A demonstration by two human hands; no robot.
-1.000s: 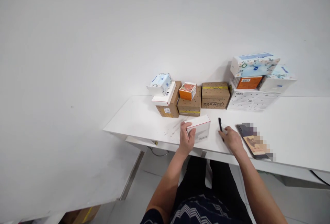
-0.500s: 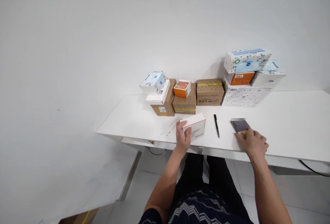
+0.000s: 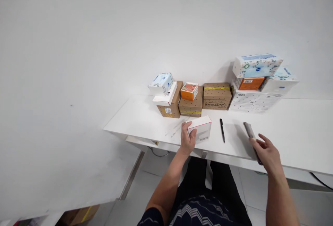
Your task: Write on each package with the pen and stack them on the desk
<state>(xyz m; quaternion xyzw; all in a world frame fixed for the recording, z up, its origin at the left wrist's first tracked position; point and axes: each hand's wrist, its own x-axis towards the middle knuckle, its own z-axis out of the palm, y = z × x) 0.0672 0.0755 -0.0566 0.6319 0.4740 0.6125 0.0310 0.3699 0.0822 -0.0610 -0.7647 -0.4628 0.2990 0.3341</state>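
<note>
My left hand (image 3: 188, 138) is closed on the left end of a white box (image 3: 204, 130) with a red line along its top edge. The box stands at the table's front edge. In my right hand (image 3: 267, 151) is a flat, thin, greyish phone (image 3: 250, 131), tilted on edge just above the table, its lower part hidden by my fingers. Between the two hands lies a black pen (image 3: 222, 130).
Against the wall stand cardboard boxes (image 3: 217, 96), an orange box (image 3: 189, 91), and tissue packs (image 3: 257, 66) stacked over a white carton (image 3: 255, 101). Another tissue pack (image 3: 161, 83) tops the left stack. The white table (image 3: 307, 132) has its front edge close to my body.
My right hand has lifted the phone from the table and turned it on edge, moving slightly right. My left hand still holds the white box. The whole view has shifted a little.
</note>
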